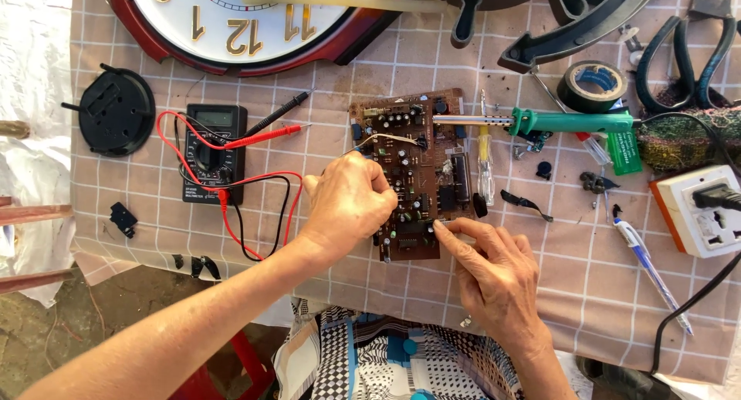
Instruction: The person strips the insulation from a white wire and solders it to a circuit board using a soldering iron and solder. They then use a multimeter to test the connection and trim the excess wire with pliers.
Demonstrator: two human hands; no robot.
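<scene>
Head view looks straight down on a table covered with a checked cloth (587,292). At its middle lies a brown circuit board (417,149), component side up and crowded with small capacitors and chips. The left hand (347,203) rests on the board's left edge, fingers curled over the parts there; whether they pinch anything cannot be told, since the fingertips are hidden under the knuckles. The right hand (494,273) touches the board's lower right corner, its forefinger stretched flat along the edge and the other fingers loosely bent, gripping nothing.

A soldering iron (556,122) with a green handle lies across the board's upper right corner, its metal tip over the components. Just beside the board's right edge lies a yellow-handled screwdriver (485,168). Left of the board sits a black multimeter (214,153) with red and black leads looping around it, its probes pointing toward the board. A wall clock (231,18) with a red rim lies at the top, a roll of black tape (593,85) near the iron, and a white power socket (698,211) at the right edge. A blue pen (648,269) lies right of the right hand.
</scene>
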